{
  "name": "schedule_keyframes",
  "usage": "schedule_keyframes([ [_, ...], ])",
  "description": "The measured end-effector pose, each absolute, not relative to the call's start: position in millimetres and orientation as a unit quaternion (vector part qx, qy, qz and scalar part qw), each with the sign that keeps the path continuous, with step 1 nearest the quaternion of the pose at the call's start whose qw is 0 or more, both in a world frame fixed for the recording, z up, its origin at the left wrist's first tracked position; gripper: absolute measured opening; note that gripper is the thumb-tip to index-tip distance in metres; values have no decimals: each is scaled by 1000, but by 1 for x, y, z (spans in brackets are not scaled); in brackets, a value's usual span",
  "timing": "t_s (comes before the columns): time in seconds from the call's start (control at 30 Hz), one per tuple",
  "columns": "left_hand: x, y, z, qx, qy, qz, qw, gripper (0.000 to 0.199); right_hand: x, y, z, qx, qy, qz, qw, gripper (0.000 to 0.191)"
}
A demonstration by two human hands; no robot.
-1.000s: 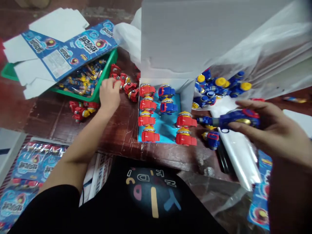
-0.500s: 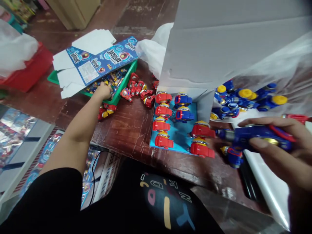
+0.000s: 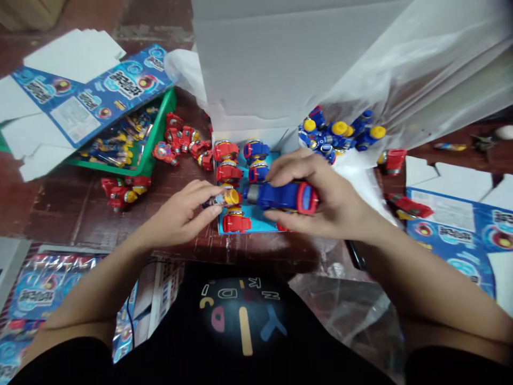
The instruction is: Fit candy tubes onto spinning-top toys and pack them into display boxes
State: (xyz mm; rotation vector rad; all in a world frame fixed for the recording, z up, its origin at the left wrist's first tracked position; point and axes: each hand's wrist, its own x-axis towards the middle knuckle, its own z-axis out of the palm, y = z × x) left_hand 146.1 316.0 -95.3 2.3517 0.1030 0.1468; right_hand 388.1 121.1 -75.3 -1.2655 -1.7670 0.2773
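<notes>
My left hand [image 3: 186,213] pinches a small tube with a yellow cap [image 3: 224,198] over the left side of the display box. Facing it, my right hand [image 3: 320,195] grips a blue toy [image 3: 284,197] with a red-rimmed end, its grey tip pointing at the tube. Below both hands lies the open box, whose light blue bottom [image 3: 262,220] shows between the toys. Red toys [image 3: 227,150] stand in its left column and blue toys [image 3: 256,151] beside them. My right hand and the toy in it hide part of the box's right side.
A green basket [image 3: 164,115] of small tubes stands at the left under flattened blue cartons [image 3: 132,75]. Loose red toys [image 3: 182,138] lie between basket and box. Behind the box's right side are more blue toys [image 3: 363,128] and clear plastic. More cartons [image 3: 452,230] lie at the right.
My left hand has left the green basket with a tube and come over the box. My right hand has brought the blue toy leftward to face it. The view has shifted right.
</notes>
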Motion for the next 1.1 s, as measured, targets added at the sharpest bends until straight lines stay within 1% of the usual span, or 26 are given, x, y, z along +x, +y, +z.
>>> schedule_keyframes([
  [0.13,151,299,-85,898,2,54,437,21,385,128,-76,-487,-733,150,451,32],
  [0.23,154,296,-83,907,-23,86,412,18,385,121,-76,-475,-738,164,450,30],
  [0.3,156,293,-85,928,-60,141,339,18,381,116,-76,-480,-718,194,465,33],
  [0.37,158,292,-90,946,-96,211,226,22,371,111,-78,-509,-659,260,489,37],
  [0.43,159,295,-96,950,-114,264,117,30,362,107,-79,-555,-572,333,504,39],
  [0.5,161,300,-100,950,-107,289,50,40,358,105,-75,-596,-520,363,492,38],
  [0.57,161,304,-100,953,-61,295,37,55,365,103,-65,-627,-536,321,465,38],
  [0.67,161,303,-101,947,25,310,82,86,386,100,-47,-653,-620,157,405,47],
  [0.7,160,300,-103,946,31,305,102,89,393,99,-44,-654,-650,111,371,50],
  [0.73,158,296,-107,951,23,286,118,86,398,100,-43,-654,-679,74,326,52],
  [0.77,157,292,-112,957,6,259,130,76,400,102,-45,-652,-707,45,270,52],
  [0.83,154,282,-126,969,-29,197,147,50,397,110,-59,-648,-747,-2,151,51],
  [0.9,153,274,-140,969,-27,177,170,32,387,120,-79,-639,-764,-48,77,49],
  [0.97,152,270,-150,962,-3,186,198,24,377,129,-97,-629,-772,-61,61,48],
  [1.1,153,267,-156,959,19,192,209,19,369,137,-113,-587,-806,-26,64,45],
])
